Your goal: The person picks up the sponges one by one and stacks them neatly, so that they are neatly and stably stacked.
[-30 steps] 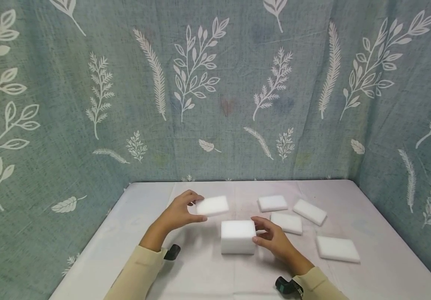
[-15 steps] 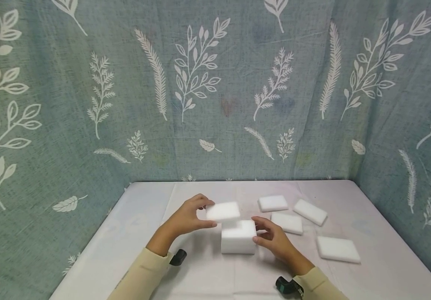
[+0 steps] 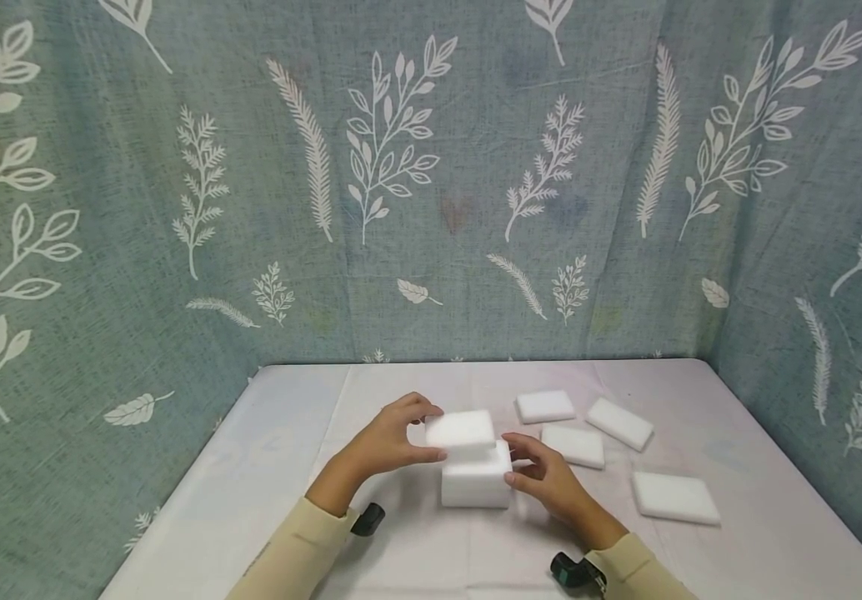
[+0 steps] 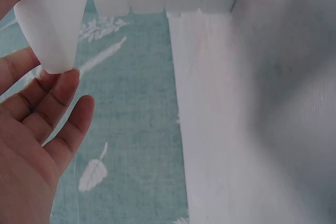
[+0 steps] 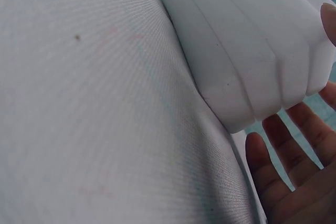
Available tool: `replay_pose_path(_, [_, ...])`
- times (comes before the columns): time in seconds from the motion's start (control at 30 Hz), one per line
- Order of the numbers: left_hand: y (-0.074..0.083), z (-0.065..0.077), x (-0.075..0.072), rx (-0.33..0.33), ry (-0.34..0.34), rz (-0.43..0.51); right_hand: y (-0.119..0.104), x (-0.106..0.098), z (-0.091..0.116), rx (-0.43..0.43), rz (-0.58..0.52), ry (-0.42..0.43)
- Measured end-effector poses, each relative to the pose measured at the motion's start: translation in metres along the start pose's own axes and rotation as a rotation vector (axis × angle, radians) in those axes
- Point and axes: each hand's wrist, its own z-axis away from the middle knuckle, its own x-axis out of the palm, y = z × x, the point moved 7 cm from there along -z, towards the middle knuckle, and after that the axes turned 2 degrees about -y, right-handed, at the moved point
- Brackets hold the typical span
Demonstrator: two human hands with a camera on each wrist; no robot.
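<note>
My left hand (image 3: 392,437) pinches a flat white sponge block (image 3: 459,429) between thumb and fingers. In the head view this block overlaps the back left of a stack of white sponge blocks (image 3: 476,490); a narrow gap seems to separate them. The left wrist view shows the held block (image 4: 55,22) by its end, with some fingers under its edge. At the stack's right end, my right hand (image 3: 551,479) grips it, thumb at the front and fingers behind. Several layers of the stack (image 5: 226,51) show in the right wrist view, fingertips touching or close to their ends.
Several loose sponge blocks lie to the right: a back one (image 3: 545,406), an angled one (image 3: 620,423), one beside my right hand (image 3: 575,447) and a front one (image 3: 676,498). White cloth covers the table (image 3: 251,492). A leaf-patterned curtain (image 3: 431,183) surrounds it.
My left hand has carried its sponge block rightward and slightly toward me, from left of the stack to over its back left part. My right hand has stayed at the stack.
</note>
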Motion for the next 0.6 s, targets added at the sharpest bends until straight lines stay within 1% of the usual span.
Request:
replay_pose_path(0.07, [0.001,-0.001,0.003,-0.001,-0.006,-0.005,0.001,0.0,0.0,0.01,0.001,0.002])
replay_pose_path(0.17, [0.004,-0.002,0.006,0.01,-0.012,-0.012,0.014,-0.001,-0.001,0.008,0.004,0.018])
replay_pose_path(0.3, [0.007,-0.002,0.009,0.031,-0.018,-0.009,0.014,-0.001,-0.001,0.009,0.004,0.027])
replay_pose_path(0.47, [0.009,-0.004,0.014,0.042,-0.04,-0.001,0.015,-0.001,-0.001,0.019,0.01,0.03])
replay_pose_path(0.6, [0.014,-0.006,0.017,0.054,-0.047,0.002,0.013,-0.001,-0.002,0.015,0.017,0.03])
